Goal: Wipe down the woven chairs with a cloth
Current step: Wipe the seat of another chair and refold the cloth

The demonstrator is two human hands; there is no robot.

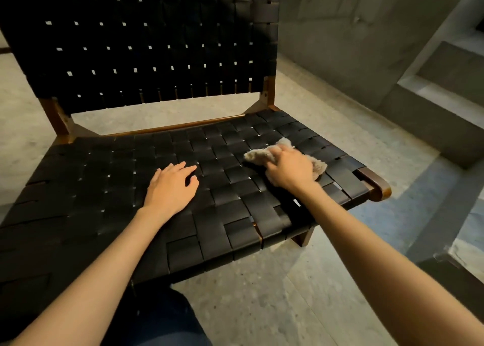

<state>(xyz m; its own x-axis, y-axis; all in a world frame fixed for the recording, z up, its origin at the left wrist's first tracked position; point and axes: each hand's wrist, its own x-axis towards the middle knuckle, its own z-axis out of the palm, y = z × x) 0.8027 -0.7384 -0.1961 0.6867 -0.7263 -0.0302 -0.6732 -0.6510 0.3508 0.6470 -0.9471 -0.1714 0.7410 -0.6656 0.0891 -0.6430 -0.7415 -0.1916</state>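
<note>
A low chair with a black woven strap seat (110,188) and a black woven backrest (146,44) on a brown wooden frame fills the view. A crumpled beige cloth (258,155) lies on the right part of the seat. My right hand (290,170) lies on top of the cloth and presses it against the straps, fingers bent over it. My left hand (171,188) rests flat on the middle of the seat with its fingers spread, holding nothing.
The chair stands on a pale speckled floor (262,306). Grey concrete steps (432,115) rise at the right, close to the seat's wooden corner (379,188). My leg in dark trousers (162,319) is below the seat's front edge.
</note>
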